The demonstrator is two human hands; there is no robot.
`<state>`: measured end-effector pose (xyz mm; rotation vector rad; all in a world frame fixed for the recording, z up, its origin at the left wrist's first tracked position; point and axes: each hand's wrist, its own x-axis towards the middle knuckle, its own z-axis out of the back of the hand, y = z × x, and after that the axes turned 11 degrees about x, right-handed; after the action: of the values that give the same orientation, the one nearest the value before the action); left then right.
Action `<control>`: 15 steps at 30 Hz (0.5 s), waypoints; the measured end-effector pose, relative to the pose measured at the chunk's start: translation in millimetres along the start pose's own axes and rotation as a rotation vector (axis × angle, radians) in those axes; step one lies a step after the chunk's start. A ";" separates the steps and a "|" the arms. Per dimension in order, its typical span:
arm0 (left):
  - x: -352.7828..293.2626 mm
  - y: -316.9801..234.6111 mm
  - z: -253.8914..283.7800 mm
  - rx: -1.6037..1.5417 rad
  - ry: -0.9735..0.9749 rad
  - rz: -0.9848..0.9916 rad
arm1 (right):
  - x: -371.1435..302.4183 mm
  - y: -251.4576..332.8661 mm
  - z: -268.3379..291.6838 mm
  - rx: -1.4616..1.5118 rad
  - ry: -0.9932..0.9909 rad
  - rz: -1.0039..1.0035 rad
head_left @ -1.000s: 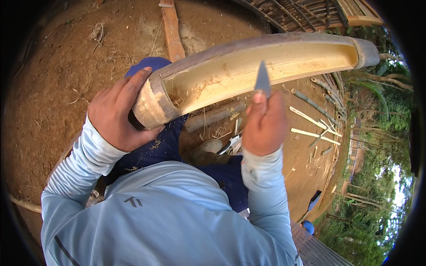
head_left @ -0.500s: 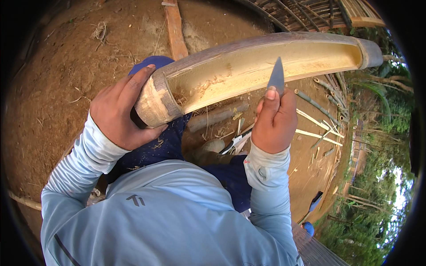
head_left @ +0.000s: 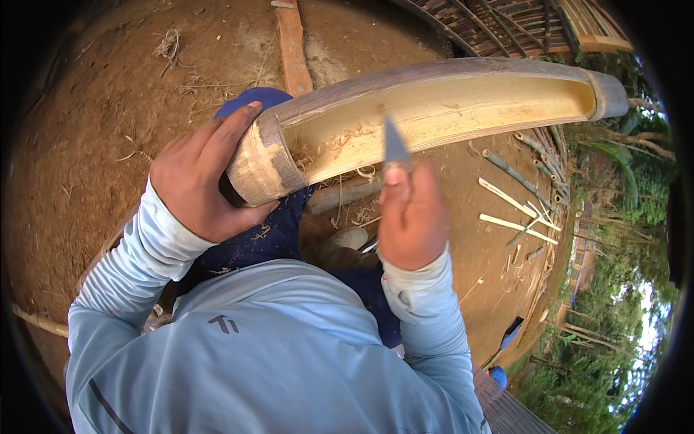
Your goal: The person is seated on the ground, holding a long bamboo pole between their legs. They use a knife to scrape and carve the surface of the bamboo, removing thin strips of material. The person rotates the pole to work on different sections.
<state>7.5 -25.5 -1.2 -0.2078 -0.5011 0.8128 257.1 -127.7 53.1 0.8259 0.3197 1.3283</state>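
Note:
A long bamboo section (head_left: 463, 108), cut open along one side into a trough, lies across my lap toward the far right. My left hand (head_left: 199, 177) grips its near left end, thumb below and fingers over the top. My right hand (head_left: 416, 217) is closed around the handle of a knife (head_left: 395, 143), the thumb pressed at the base of the blade. The pointed blade stands at the front edge of the trough; whether it touches the bamboo I cannot tell. Pale shavings (head_left: 354, 137) cling inside the hollow, and a thin curl hangs at the cut edge.
Cut bamboo poles (head_left: 517, 177) and pale split strips (head_left: 517, 210) lie on the dirt to the right. A wooden plank (head_left: 293, 54) is on the ground ahead. A slatted bamboo structure (head_left: 506, 25) stands at the far top, and trees line the right side.
My right hand has moved left along the trough's front edge with the knife. A curl of shaving now shows beside the blade. My left hand keeps its hold.

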 end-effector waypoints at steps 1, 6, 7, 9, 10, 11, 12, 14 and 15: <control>-1.8 0.7 0.4 0.001 -0.003 0.006 | 6.1 2.3 4.1 0.031 -0.058 -0.089; 1.6 -0.3 -0.4 -0.024 -0.016 -0.012 | -17.1 -6.4 -24.6 -0.026 -0.003 0.156; 2.7 -0.6 -1.2 -0.030 -0.026 -0.016 | -13.3 -4.8 -16.8 -0.023 0.030 0.149; 0.2 1.5 -0.1 -0.023 -0.024 -0.012 | -0.7 0.1 -3.3 0.023 -0.059 -0.073; -1.6 2.0 1.3 -0.019 -0.023 -0.010 | 2.2 1.0 -1.4 0.046 -0.102 -0.185; -1.7 2.2 1.0 -0.018 -0.017 -0.005 | -0.2 -0.8 -4.5 0.001 -0.110 -0.167; 0.0 1.6 0.7 -0.022 -0.009 -0.008 | -8.6 -1.8 -13.3 -0.009 -0.039 -0.051; 1.1 0.7 0.2 -0.024 -0.008 -0.010 | -25.4 -1.5 -35.1 -0.024 0.114 0.188; 0.9 0.6 -0.6 -0.022 -0.016 -0.009 | -23.8 -1.3 -31.3 -0.056 0.141 0.196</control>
<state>7.9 -24.5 -1.6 -0.2195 -0.5261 0.8004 232.0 -139.2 25.1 0.7318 0.3171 1.5762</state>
